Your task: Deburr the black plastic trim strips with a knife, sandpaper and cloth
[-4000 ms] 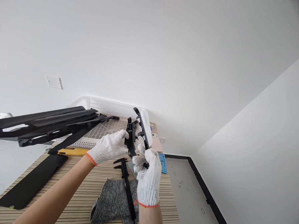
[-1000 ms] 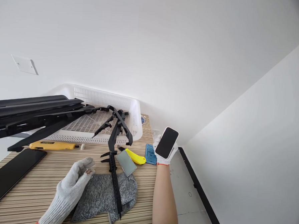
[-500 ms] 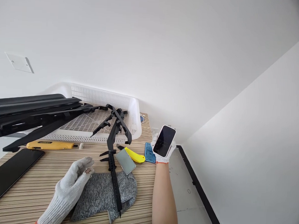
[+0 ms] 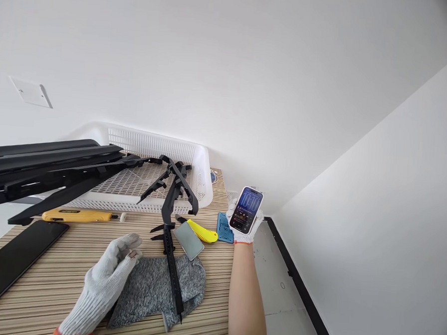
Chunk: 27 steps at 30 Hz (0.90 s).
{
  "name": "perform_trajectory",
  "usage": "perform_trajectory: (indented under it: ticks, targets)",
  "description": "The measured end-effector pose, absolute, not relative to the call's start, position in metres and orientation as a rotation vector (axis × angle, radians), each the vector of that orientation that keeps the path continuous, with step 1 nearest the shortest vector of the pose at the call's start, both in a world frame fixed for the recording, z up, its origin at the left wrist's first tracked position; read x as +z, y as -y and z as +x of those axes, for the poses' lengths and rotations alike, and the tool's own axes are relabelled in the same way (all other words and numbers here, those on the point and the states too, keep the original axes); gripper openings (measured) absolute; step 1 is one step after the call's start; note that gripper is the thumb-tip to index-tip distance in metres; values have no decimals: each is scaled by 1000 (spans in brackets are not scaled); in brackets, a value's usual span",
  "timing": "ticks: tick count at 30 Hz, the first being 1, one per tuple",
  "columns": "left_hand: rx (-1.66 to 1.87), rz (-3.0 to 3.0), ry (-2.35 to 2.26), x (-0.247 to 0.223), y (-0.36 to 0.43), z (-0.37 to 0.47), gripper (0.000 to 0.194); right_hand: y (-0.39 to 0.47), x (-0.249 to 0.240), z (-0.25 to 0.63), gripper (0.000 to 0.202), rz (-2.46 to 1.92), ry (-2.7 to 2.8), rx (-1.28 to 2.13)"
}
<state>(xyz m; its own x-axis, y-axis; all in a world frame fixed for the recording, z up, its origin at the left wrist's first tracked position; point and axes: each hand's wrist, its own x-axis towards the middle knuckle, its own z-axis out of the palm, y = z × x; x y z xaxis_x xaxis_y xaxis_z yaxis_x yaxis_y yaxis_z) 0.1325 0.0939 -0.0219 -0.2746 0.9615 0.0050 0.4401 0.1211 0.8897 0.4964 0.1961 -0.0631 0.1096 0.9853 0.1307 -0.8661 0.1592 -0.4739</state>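
My right hand point(image 4: 258, 223), in a white glove, holds a phone point(image 4: 246, 209) in a white case, its screen lit with a clock. The phone is over the right edge of the striped table point(image 4: 208, 319). My left hand point(image 4: 107, 281), also gloved, rests at the left with fingers curled and a gap between thumb and fingers, nothing seen in it. Beside it lies a grey cloth point(image 4: 142, 293) with a black caliper point(image 4: 173, 275) across it. A grey-green flat piece point(image 4: 188, 240) touches the cloth's top, against a yellow knife point(image 4: 204, 233).
A white basket point(image 4: 203, 186) holds long black plastic parts point(image 4: 58, 166), which stick out leftward. In front lie a yellow pen-shaped tool point(image 4: 80, 215) and a black slab point(image 4: 16, 264). A blue card point(image 4: 225, 228) is near the right table edge; white walls stand behind and right.
The screen of the phone in my right hand was dark and now shows a lit clock display. Both hands keep the same pose.
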Motion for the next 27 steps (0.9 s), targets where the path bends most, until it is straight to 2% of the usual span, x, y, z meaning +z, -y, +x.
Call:
perform_trajectory:
  ticks: [17, 27]
  targets:
    - [1114, 1210, -1712, -10, -92, 135, 44, -196, -62, 500, 63, -291, 506, 1440]
    - [1112, 1344, -1790, -18, -92, 132, 40, -197, -59, 495, 65, -298, 483, 1433]
